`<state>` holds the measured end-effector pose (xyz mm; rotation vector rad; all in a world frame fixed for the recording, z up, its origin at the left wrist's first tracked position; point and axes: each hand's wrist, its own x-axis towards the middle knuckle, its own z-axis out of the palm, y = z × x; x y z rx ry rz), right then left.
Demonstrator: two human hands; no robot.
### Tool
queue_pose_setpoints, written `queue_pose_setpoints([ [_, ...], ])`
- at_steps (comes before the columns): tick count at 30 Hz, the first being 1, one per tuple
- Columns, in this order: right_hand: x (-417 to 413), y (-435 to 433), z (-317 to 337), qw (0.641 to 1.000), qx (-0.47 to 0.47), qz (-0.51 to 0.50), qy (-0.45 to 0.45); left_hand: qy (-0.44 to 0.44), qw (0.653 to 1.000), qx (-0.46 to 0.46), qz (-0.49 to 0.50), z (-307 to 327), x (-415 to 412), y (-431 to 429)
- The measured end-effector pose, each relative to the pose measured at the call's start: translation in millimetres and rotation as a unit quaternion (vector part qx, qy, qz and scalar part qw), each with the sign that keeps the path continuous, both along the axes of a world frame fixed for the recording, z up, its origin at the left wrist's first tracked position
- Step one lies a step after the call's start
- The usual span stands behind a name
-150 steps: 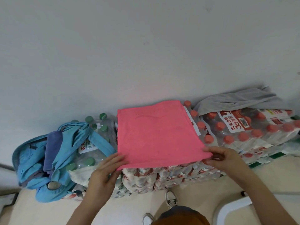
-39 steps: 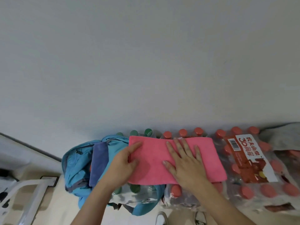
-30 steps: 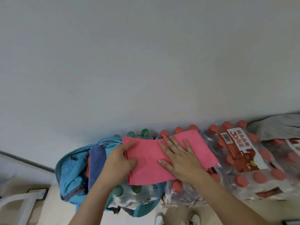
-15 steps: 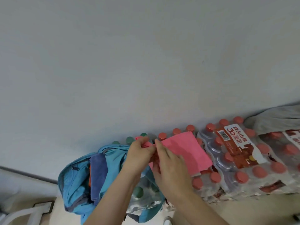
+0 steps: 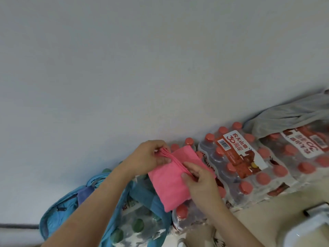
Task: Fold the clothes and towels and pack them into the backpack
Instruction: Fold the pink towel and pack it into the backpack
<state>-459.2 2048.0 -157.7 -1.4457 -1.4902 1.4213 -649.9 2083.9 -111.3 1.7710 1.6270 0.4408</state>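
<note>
A blue backpack (image 5: 51,220) slumps at the left end of a row of shrink-wrapped bottle packs (image 5: 236,168) set against a wall. Just beside it, the left hand (image 5: 146,157) pinches the far end of a gathered crease in a pink towel (image 5: 169,186), thumb and fingers curled tight on the cloth. The right hand (image 5: 199,180) nips the crease's near end the same way. The towel sits at the packs' near edge. Its crease runs diagonally from far left to near right, and its long axis appears to cross that line, from the wall toward the person. A clean fold likely calls for a taut crease and matched edges before laying it flat. A grey garment (image 5: 288,116) lies crumpled at the right end.
</note>
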Motion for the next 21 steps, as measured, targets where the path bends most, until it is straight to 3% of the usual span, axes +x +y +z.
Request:
queue_pose_setpoints([
  [3,15.6,7.3,-6.1,0.968,0.128,0.020,-0.214,0.039,0.999,-0.016,-0.025,-14.3,30.7,26.4],
  [6,24.3,12.4,-11.3,0.927,0.143,0.039,-0.344,0.099,0.995,0.010,-0.028,-39.0,53.0,36.8],
  [10,28.1,16.4,-17.9,0.916,0.120,0.059,-0.379,0.108,0.993,0.037,0.012,-57.2,58.0,39.7],
  [21,34.8,33.7,-25.5,0.920,0.167,0.040,-0.353,0.143,0.987,0.061,0.044,-73.2,65.9,43.1],
])
